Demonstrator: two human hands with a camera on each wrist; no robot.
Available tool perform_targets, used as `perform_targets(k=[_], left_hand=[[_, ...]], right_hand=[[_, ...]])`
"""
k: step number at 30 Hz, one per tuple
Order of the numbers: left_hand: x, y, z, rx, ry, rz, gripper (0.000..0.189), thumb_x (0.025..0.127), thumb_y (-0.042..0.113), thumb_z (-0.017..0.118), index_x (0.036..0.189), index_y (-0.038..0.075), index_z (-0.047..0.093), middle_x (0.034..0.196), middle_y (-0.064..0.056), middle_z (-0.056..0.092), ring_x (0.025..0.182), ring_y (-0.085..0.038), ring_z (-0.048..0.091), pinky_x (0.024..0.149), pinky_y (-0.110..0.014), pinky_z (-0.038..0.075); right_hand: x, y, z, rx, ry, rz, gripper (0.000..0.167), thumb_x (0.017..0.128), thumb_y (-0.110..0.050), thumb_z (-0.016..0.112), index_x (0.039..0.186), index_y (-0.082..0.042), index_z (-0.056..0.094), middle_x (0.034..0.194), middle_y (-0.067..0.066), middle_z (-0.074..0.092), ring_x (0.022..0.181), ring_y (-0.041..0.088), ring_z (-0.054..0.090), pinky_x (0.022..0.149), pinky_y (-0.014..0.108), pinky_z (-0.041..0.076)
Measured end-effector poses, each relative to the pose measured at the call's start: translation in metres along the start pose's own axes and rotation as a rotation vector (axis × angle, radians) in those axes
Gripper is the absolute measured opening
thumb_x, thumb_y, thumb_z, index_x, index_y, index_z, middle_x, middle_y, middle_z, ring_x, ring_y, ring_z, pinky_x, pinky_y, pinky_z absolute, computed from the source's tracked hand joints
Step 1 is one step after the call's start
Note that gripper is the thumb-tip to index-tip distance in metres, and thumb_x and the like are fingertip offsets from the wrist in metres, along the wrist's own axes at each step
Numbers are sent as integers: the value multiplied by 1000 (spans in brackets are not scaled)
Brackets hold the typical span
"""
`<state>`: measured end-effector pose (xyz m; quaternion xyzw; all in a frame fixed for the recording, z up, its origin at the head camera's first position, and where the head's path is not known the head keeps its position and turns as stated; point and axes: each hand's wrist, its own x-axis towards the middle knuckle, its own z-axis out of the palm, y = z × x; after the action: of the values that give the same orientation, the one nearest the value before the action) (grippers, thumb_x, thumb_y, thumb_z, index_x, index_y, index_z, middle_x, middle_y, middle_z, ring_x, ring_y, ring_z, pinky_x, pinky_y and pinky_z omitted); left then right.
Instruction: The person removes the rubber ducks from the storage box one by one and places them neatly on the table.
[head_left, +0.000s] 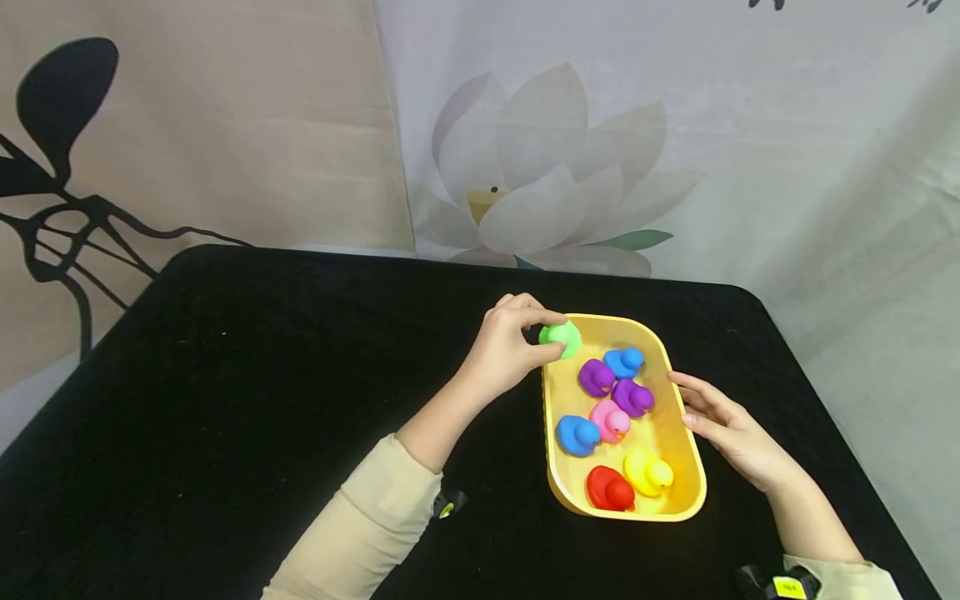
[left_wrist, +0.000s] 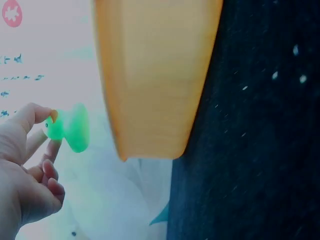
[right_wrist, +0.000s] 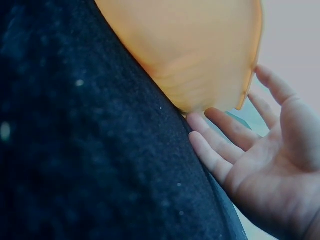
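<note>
My left hand (head_left: 510,337) pinches a light green toy duck (head_left: 561,337) between thumb and fingers, over the far left corner of a yellow tray (head_left: 551,417). In the left wrist view the duck (left_wrist: 77,127) is held by its head, orange beak toward the thumb, beside the tray's outer wall (left_wrist: 160,80). My right hand (head_left: 738,437) is at the tray's right side, its fairly straight fingers (right_wrist: 225,127) against the wall and its thumb at the rim. Inside the tray lie two blue ducks (head_left: 577,435), two purple ducks (head_left: 597,377), a pink duck (head_left: 611,421), a yellow duck (head_left: 647,472) and a red duck (head_left: 609,488).
The tray stands on a table covered with black cloth (head_left: 262,400), right of its middle. Behind the table hangs a pale printed backdrop (head_left: 562,167) with a large lotus flower. The table's right edge slopes away beyond my right arm.
</note>
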<state>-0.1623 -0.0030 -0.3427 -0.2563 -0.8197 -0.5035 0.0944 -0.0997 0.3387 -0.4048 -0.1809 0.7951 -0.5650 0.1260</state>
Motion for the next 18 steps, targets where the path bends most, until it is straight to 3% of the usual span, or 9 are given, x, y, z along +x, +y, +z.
perform_targets(k=[7, 18], left_hand=[[2, -5, -17, 13, 74, 64, 28, 75, 11, 81, 102, 7, 75, 86, 6, 59, 87, -18, 48, 71, -28, 41], [7, -31, -42, -36, 86, 39, 25, 72, 5, 80, 97, 5, 76, 83, 3, 60, 85, -26, 50, 71, -34, 41]], right_hand=[[0, 0, 1, -11, 9, 10, 49, 100, -2, 43, 147, -2, 28, 129, -13, 51, 112, 5, 56, 86, 24, 48], [0, -1, 1, -16, 15, 10, 49, 100, -2, 44, 147, -1, 29, 129, -13, 51, 111, 4, 56, 86, 23, 47]])
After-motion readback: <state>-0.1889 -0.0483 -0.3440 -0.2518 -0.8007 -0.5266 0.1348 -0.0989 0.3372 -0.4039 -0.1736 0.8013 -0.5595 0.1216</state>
